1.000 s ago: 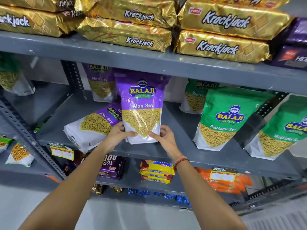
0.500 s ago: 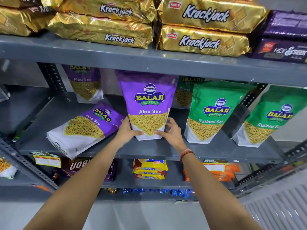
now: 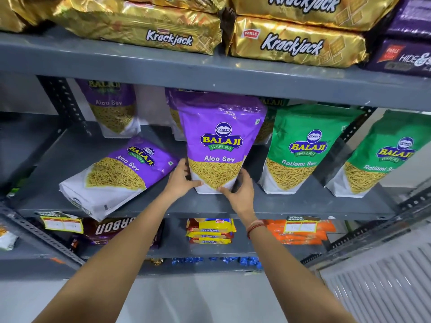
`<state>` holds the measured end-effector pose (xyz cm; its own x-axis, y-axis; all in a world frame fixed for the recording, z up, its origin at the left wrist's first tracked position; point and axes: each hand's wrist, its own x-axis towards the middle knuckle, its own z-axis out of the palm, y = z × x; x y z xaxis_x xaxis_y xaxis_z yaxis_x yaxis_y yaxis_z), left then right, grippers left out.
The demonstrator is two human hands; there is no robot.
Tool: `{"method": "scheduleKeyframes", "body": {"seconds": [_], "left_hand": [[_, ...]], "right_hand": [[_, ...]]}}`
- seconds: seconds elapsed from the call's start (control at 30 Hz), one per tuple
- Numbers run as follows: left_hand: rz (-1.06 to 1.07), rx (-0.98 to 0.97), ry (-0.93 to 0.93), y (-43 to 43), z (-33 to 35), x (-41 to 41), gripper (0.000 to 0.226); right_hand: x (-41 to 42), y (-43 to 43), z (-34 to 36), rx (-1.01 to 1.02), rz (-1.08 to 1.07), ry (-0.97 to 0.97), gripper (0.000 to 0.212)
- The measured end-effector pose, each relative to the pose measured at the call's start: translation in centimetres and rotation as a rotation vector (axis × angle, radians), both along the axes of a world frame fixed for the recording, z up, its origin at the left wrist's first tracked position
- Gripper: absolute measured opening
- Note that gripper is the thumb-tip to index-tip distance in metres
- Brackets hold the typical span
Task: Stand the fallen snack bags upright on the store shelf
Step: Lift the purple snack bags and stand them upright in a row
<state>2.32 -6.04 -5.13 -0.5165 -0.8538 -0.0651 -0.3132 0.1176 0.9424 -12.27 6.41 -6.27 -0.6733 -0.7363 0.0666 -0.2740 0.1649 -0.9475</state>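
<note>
A purple Aloo Sev bag (image 3: pixel 221 141) stands upright on the grey middle shelf (image 3: pixel 291 207). My left hand (image 3: pixel 180 180) grips its lower left corner and my right hand (image 3: pixel 240 193) holds its lower right corner. To its left a second purple Aloo Sev bag (image 3: pixel 119 176) lies fallen on its back, top pointing to the rear right, bottom hanging over the shelf's front edge. Another purple bag (image 3: pixel 112 110) stands at the back left. Two green Ratlami Sev bags (image 3: pixel 303 150) (image 3: pixel 382 157) stand upright to the right.
Gold Krackjack packs (image 3: pixel 296 43) and purple Hide & Seek packs (image 3: pixel 405 54) fill the shelf above. Below are a Bourbon pack (image 3: pixel 112 228), yellow Marie packs (image 3: pixel 210 230), orange packs (image 3: pixel 300 234) and price tags (image 3: pixel 61 224). A perforated upright post (image 3: pixel 63 101) stands at the back left.
The upright purple bag has come to rest further right on the shelf with both hands still on its base. The camera has moved closer and to the right.
</note>
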Motion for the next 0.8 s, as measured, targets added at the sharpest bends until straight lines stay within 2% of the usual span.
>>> {"method": "scheduleKeyframes", "body": {"seconds": [0.07, 0.13, 0.23, 0.3, 0.4, 0.5, 0.6, 0.67, 0.73, 0.8], "left_hand": [[0.026, 0.011, 0.03, -0.6, 0.8, 0.9, 0.081], [0.084, -0.02, 0.072, -1.5, 1.8, 2.5, 0.071], [0.21, -0.125, 0.12, -3.3, 3.8, 5.9, 0.051], [0.307, -0.177, 0.107, -4.8, 4.9, 8.2, 0.044], [0.4, -0.219, -0.052, -7.4, 5.1, 12.6, 0.044], [0.422, -0.195, -0.324, -8.8, 4.4, 17.0, 0.049], [0.29, -0.056, -0.497, -10.2, 3.9, 20.2, 0.068], [0.189, 0.06, -0.571, -10.5, 4.0, 21.4, 0.077], [0.134, 0.135, -0.553, -10.6, 4.0, 21.9, 0.08], [0.118, 0.235, -0.545, -10.5, 4.0, 22.2, 0.083]], "right_hand": [[2.2, 0.3, -0.3, -0.083, -0.158, 0.046, 0.067], [4.6, 0.3, -0.2, -0.154, -0.24, 0.121, 0.052], [8.0, -1.1, 0.6, -0.224, -0.173, 0.201, 0.033], [9.9, -2.5, 1.3, -0.197, -0.086, 0.194, 0.028], [12.9, -5.1, 2.3, -0.118, 0.085, 0.167, 0.026], [14.8, -7.7, 2.5, 0.076, 0.173, 0.229, 0.038], [16.1, -9.8, 2.6, 0.3, 0.27, 0.039, 0.051], [17.2, -10.7, 2.9, 0.413, 0.294, -0.278, 0.06], [18.3, -11.2, 3.3, 0.439, 0.301, -0.538, 0.065], [19.1, -11.6, 3.2, 0.411, 0.33, -0.667, 0.063]]}}
